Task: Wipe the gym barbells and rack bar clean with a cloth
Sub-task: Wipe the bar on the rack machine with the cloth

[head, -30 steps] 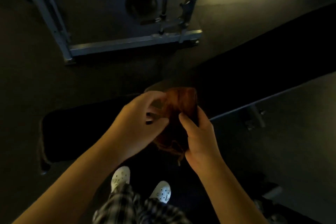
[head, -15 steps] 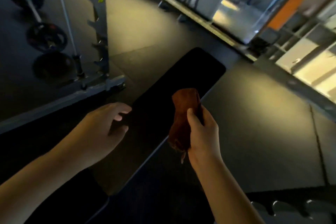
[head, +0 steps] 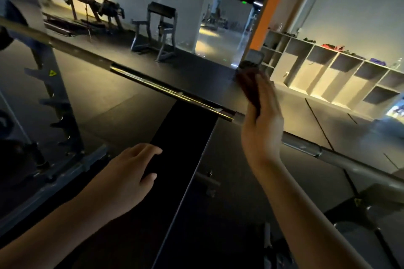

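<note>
A long steel barbell [head: 170,90] runs across the view from upper left to lower right, shiny in its middle. My right hand [head: 261,120] is raised in front of the bar, fingers extended, holding a folded reddish-brown cloth [head: 249,86] against or just at the bar; the hand is blurred. My left hand [head: 133,172] hovers lower, over the black bench pad [head: 175,181], fingers loosely spread and holding nothing. The bar's right sleeve [head: 341,157] extends past my right wrist.
A grey rack upright [head: 54,102] with hooks stands at the left. A gym chair frame [head: 156,30] and other machines sit at the back. Open cubby shelves [head: 341,76] line the right wall. Dark rubber floor lies beyond the bar.
The view tilted up from the floor to the barbell. My left hand let go of the cloth and dropped away; my right hand rose with the cloth up to the bar.
</note>
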